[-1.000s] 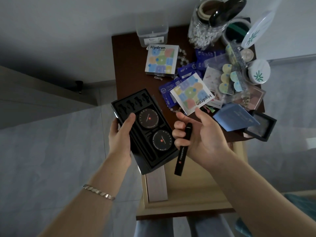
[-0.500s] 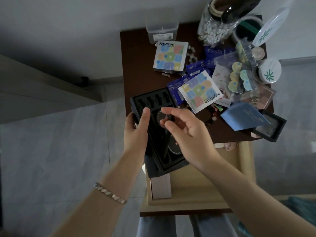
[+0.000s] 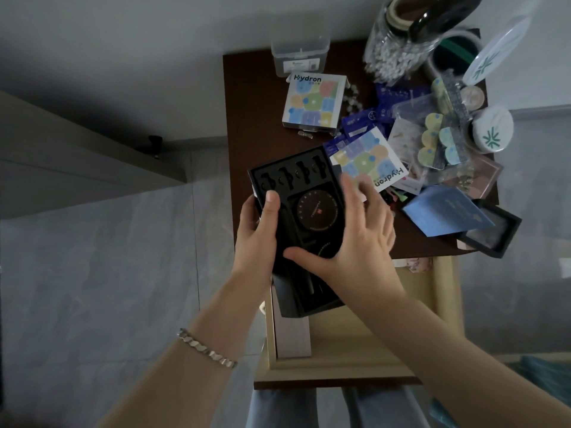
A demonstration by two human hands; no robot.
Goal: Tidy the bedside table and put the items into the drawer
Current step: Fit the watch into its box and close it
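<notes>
L hand (image 3: 257, 233) grips black rigid plastic tray (image 3: 312, 188) by edge; R hand (image 3: 361, 242) fingers flat on top. Prob light, stiff; hold both long sides.

tray (image 3: 309, 193) over drawer (image 3: 355, 344) and table (image 3: 253, 118) edge, box (image 3: 313, 103) behind on table

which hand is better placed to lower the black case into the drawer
Left hand: it grips the case by its edge above the open drawer. The right hand only rests flat on top.
</notes>
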